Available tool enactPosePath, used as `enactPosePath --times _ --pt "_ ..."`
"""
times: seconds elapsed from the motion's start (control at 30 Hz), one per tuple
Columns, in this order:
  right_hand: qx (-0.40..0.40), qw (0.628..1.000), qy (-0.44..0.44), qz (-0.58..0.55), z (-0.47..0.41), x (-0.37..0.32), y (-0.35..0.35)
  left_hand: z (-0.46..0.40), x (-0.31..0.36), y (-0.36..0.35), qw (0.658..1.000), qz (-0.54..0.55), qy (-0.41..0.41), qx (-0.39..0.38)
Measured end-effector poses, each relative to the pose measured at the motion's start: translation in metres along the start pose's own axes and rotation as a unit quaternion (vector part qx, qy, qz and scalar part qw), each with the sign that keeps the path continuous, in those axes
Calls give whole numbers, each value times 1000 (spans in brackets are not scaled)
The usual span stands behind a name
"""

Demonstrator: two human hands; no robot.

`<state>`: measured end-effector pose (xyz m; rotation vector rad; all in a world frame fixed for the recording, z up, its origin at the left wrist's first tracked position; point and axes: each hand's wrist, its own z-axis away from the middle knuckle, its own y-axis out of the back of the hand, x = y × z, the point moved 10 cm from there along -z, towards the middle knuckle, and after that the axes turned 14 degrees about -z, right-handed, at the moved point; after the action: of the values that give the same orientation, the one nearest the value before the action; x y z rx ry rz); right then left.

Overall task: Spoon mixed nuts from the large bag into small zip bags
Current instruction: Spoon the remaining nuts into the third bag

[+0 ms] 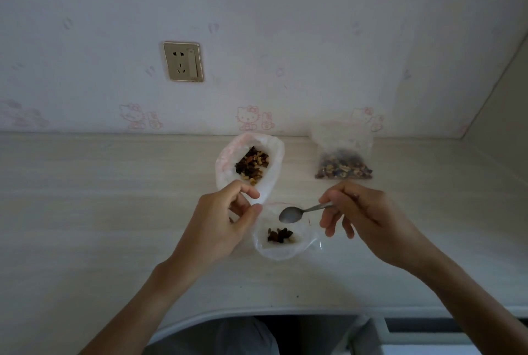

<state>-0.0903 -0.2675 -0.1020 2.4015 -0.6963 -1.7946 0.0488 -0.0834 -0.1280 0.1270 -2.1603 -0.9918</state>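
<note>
A pale wood-grain bench (100, 212) runs along a wall papered with faint pink cartoon cats. On it, near the middle, stands the large bag (274, 172), its mouth wide open and facing up, with a heap of mixed nuts (252, 165) lying at its bottom. Just in front of it, closer to the person, sits a small zip bag (281, 249), also open at the top, with a small dark clump of nuts resting inside.

The left hand (225, 226) is at the left edge of the small zip bag, thumb and forefinger curled together and pinching the plastic rim where the two bags meet; the other fingers (238, 206) are curled in behind. Whether the pinch takes in the large bag's edge too cannot be told.

The right hand (363, 212) holds a metal spoon (297, 213) by the end of its handle, the fingers clamped on it between thumb and forefinger, the lower fingers hanging loosely bent. The spoon's bowl hovers over the mouth of the small zip bag, tilted toward the left, and looks empty.

To the right and further back, against the wall, stands a second small bag (343, 154), filled with nuts in its lower part and well apart from both hands. A beige wall socket (183, 62) sits on the wall above the left part of the bench.
</note>
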Motion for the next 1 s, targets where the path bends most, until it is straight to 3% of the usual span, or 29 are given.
enactPosePath --times 0.07,0.13,0.3,0.47,0.6,0.7,0.77,0.9,1.0 --pt "-24 996 52 65 6 -16 -6 0 0 1 1000 1 1 3" --pt "-28 995 74 60 8 -23 -8 0 0 1 1000 -11 2 4" --pt "37 992 24 -118 -8 -9 5 -3 -3 4 999 -36 5 9" --pt "121 952 -62 -276 -35 22 8 -17 -8 18 998 -41 12 37" --pt "140 937 -91 -306 -64 37 1 -42 -24 41 992 -47 42 111" --pt "147 947 -95 -270 -85 42 -2 -60 -37 56 973 -115 56 193" --pt "147 961 -94 -215 -96 44 -4 -76 -56 47 969 -157 101 163" --pt "140 981 -88 -104 -112 49 -13 -98 -91 4 968 -129 213 -4" --pt "143 986 -79 -28 -117 52 -15 -99 -102 -12 962 -125 240 -27"
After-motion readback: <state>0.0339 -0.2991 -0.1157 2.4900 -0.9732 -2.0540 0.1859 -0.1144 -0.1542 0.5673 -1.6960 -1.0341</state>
